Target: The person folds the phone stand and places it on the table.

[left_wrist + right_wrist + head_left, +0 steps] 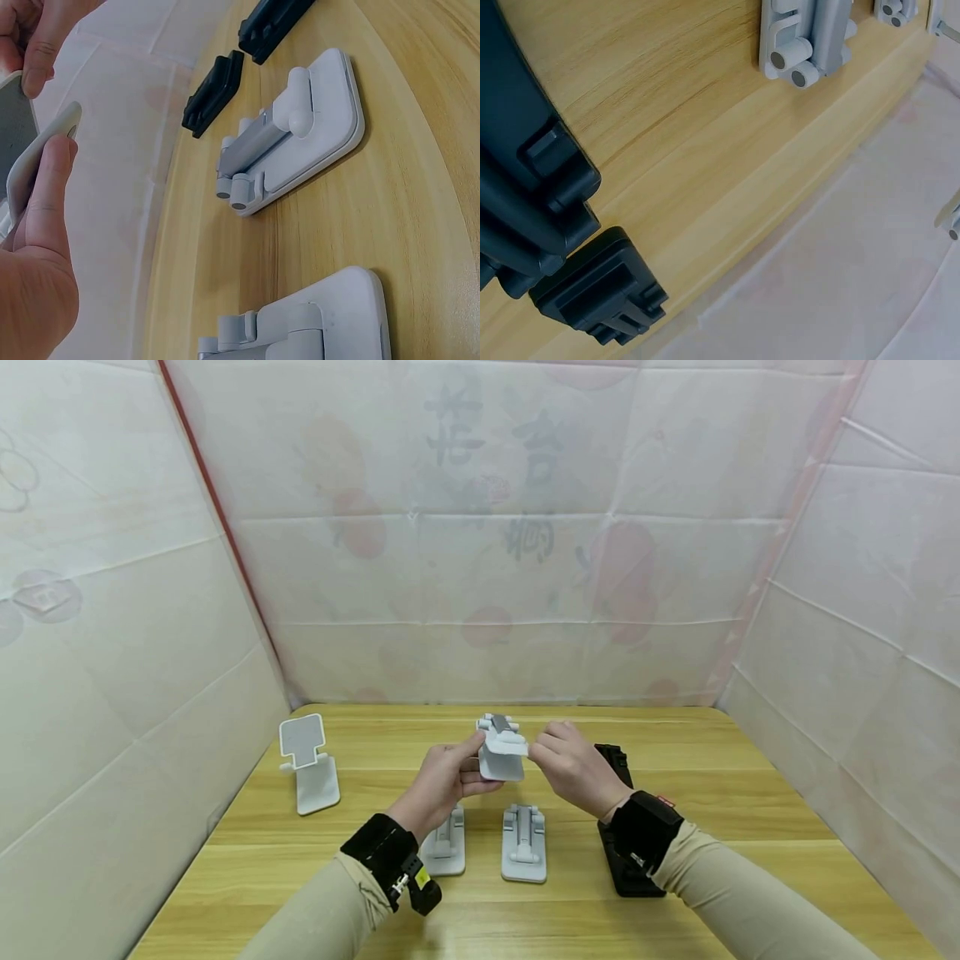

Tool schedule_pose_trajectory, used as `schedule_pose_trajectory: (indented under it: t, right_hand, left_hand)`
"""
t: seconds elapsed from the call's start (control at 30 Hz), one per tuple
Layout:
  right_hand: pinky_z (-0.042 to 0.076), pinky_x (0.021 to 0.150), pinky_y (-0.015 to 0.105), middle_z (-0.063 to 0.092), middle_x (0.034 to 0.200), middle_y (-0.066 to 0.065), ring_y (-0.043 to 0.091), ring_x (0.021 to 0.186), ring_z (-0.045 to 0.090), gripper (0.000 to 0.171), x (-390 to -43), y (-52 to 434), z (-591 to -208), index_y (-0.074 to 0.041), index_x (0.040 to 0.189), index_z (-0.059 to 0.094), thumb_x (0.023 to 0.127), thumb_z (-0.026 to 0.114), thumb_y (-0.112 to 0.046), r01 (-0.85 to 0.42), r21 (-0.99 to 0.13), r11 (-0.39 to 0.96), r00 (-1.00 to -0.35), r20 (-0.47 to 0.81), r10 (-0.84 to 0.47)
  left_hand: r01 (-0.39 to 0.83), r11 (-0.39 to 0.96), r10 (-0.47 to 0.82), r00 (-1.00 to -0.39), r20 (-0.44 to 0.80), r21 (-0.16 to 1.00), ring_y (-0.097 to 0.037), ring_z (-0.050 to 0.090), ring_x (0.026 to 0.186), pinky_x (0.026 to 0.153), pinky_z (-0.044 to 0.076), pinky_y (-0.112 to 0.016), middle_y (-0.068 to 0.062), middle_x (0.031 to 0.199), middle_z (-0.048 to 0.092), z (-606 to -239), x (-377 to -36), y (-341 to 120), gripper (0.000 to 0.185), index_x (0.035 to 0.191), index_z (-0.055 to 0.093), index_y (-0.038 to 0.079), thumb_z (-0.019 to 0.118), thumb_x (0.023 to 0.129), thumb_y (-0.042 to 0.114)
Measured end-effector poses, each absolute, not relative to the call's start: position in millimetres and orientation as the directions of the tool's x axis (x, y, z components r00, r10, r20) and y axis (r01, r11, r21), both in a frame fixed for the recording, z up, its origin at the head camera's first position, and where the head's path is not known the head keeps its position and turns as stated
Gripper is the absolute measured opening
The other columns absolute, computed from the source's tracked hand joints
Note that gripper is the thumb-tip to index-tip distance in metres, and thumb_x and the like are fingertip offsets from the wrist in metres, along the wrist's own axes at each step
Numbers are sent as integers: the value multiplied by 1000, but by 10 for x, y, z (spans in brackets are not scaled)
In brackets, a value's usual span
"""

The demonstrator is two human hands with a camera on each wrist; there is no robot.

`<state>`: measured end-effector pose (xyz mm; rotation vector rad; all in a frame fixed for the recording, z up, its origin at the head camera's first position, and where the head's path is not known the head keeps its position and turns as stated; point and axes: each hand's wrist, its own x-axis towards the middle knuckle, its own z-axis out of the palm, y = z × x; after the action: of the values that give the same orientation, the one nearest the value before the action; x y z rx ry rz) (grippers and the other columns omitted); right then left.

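Observation:
A white folding phone stand [501, 764], partly unfolded, is held up above the table in the head view. My left hand [447, 777] grips it from the left, thumb on the near side and fingers beneath. From the right, my right hand [567, 767] pinches the edge of its upper plate between thumb and curled fingers. The left wrist view shows the left hand [41, 247] around one plate, and the right thumb [37, 64] on the other plate's edge. In the right wrist view the right hand is out of sight.
Two folded white phone stands [524, 843] [447, 845] lie on the wooden table [360, 893] below the hands. An unfolded white stand [318, 785] stands at the left. Black folded stands [628, 872] lie at the right, partly under the right forearm. Sheeted walls [480, 610] enclose the table.

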<state>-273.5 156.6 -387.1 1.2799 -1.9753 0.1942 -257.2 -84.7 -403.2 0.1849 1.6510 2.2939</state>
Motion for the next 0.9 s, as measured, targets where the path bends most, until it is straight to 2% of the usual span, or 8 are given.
schedule_pose_trajectory:
  t: [0.1,0.27,0.53,0.7,0.9]
  right_hand:
    - [38,69,33,54,80,1,20,79,48,37,-2729,1568,-3878,-8,89,60,112,32,-11,-827,289,482,-194,658,-728]
    - [37,69,33,55,81,2,21,80,49,40,-2727,1576,-3912,-8,88,60,113,29,-10,-807,347,479,-167,643,-748]
    - [33,68,33,54,83,2,20,79,45,38,-2716,1578,-3973,-8,88,59,113,30,-7,-775,422,470,-135,617,-776]
    - [35,67,32,56,82,2,20,79,48,39,-2703,1581,-4000,-8,90,62,113,30,-7,-752,466,465,-115,603,-790]
    - [38,66,31,59,83,2,19,78,51,37,-2697,1589,-3999,-8,92,64,112,34,-8,-770,445,457,-124,599,-791]
  left_hand:
    - [-176,-304,316,-946,-75,936,-33,73,103,91,62,-40,-30,120,68,-4030,-2572,-844,57,134,57,-10,57,105,40]
    - [-189,-324,304,-949,-87,927,-32,74,101,91,62,-41,-30,115,70,-4026,-2572,-832,54,132,58,-12,59,105,34]
    - [-195,-334,306,-948,-90,922,-27,76,96,90,62,-39,-26,112,73,-4036,-2573,-828,49,133,57,-12,57,106,28]
    - [-194,-327,302,-949,-93,925,-25,76,95,89,63,-38,-26,112,73,-4041,-2563,-831,46,133,58,-12,57,106,25]
    - [-199,-324,298,-949,-99,925,-26,76,95,89,63,-38,-26,112,73,-4043,-2573,-827,43,133,59,-12,56,106,22]
